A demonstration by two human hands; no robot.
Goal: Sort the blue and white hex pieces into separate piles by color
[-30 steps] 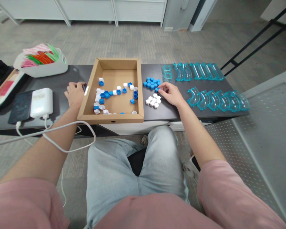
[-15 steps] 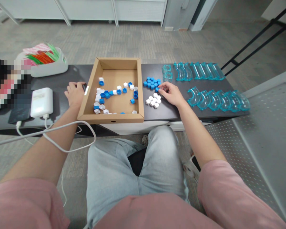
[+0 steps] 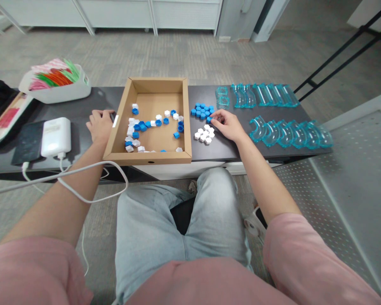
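Note:
A shallow cardboard box (image 3: 187, 123) sits on the dark table (image 3: 82, 106) and holds several loose blue and white hexagon pieces (image 3: 142, 125). To its right lie a tight cluster of blue hexagons (image 3: 202, 110) and, nearer me, a cluster of white hexagons (image 3: 205, 133). My right hand (image 3: 227, 124) rests between the two clusters, its fingertips pinching a blue hexagon (image 3: 208, 120) at the blue cluster's near edge. My left hand (image 3: 99, 124) lies flat on the table against the box's left wall, holding nothing.
Two rows of clear teal curved track pieces (image 3: 287, 132) fill the table's right part. A white power bank (image 3: 55, 136) with a cable lies at the left, behind it a white tub of coloured strips (image 3: 55, 80). A metal perforated surface (image 3: 352, 169) stands at the right.

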